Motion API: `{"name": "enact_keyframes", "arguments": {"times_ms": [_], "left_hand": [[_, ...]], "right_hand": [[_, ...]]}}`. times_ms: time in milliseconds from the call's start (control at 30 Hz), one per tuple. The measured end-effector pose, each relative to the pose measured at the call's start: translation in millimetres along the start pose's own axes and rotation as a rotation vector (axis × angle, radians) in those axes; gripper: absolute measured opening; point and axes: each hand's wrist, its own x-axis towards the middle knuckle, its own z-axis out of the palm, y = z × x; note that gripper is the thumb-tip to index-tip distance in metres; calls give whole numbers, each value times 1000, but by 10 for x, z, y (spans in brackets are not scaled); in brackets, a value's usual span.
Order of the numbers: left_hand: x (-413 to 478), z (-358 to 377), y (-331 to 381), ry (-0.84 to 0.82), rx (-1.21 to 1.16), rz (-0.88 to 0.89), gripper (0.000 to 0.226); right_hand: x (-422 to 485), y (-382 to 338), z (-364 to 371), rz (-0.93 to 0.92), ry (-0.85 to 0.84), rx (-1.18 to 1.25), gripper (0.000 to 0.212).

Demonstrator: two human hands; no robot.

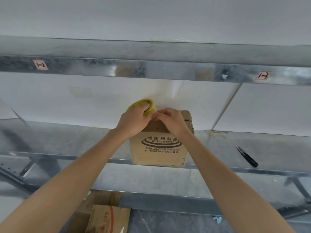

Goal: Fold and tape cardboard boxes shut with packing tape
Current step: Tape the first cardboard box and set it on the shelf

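A small brown cardboard box [159, 149] with black printed characters stands on the metal shelf [67, 140], its front face toward me. My left hand [134, 120] grips a yellow roll of packing tape [144, 103] at the box's top far left corner, fingers inside the core. My right hand [171, 121] lies on the box top right beside the roll, its fingertips curled and pinching at the tape's end; the tape strip itself is hidden under the fingers. Both hands cover most of the box top.
Black scissors [247, 157] lie on the shelf to the right of the box. An upper shelf rail [151, 69] with labels runs overhead. Below the shelf, flat cardboard boxes [107, 217] lie on the floor. A white wall backs the shelf.
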Motion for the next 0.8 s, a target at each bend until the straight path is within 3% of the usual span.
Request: {"name": "enact_keyframes", "arguments": {"times_ms": [267,467,800], "left_hand": [[-34,-63,-80,-240,-156,16,19],[-19,-12,-140,-208,-129,96,15],[-61,8,-98,-143,-46,138,35]], "right_hand": [[15,13,-15,-38,4,2,11],[15,33,-38,-27,28,12,2],[21,17,-37,-28,26,49,18]]}}
